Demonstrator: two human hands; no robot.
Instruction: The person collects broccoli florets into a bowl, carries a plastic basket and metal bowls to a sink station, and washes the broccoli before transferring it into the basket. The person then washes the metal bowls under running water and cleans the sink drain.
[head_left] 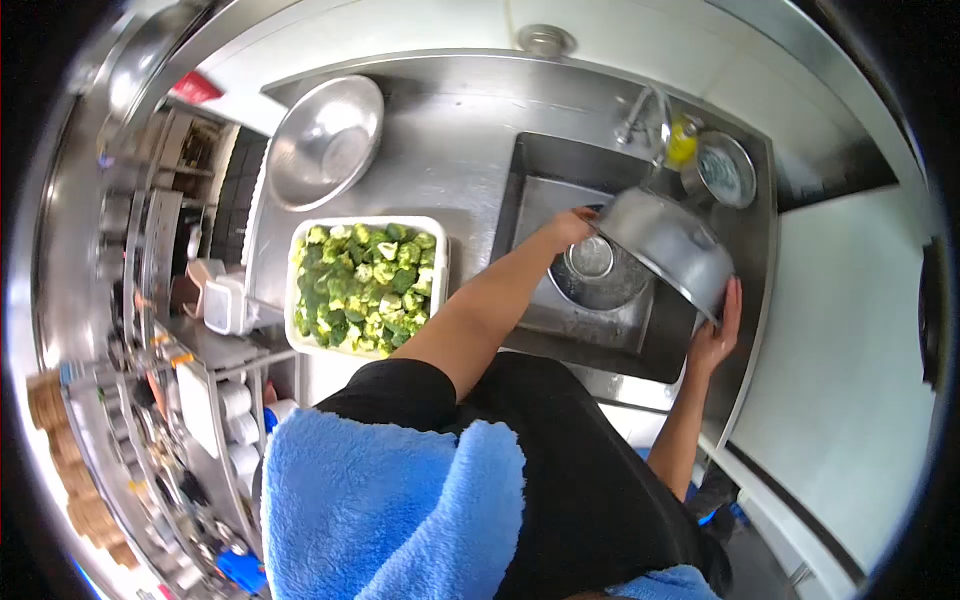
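Note:
A large metal bowl [668, 240] is tilted on its side over the sink [525, 190], its outer wall turned upward. My left hand [573, 226] grips its rim on the left, with the fingertips partly hidden by the bowl. At the opposite edge, my right hand [714, 335] supports the rim with the palm and fingers against it. Behind the bowl rises the faucet [660, 125]; whether water runs cannot be made out. Below, a round drain fitting [588, 257] shows in the sink, partly ringed by a dark circular shape.
A white tub [441, 250] full of cut broccoli [365, 280] stands on the steel counter [440, 150], left of the sink. Another metal bowl [325, 143] sits behind it. A smaller bowl [727, 170] and a yellow bottle [682, 143] are at the back right corner.

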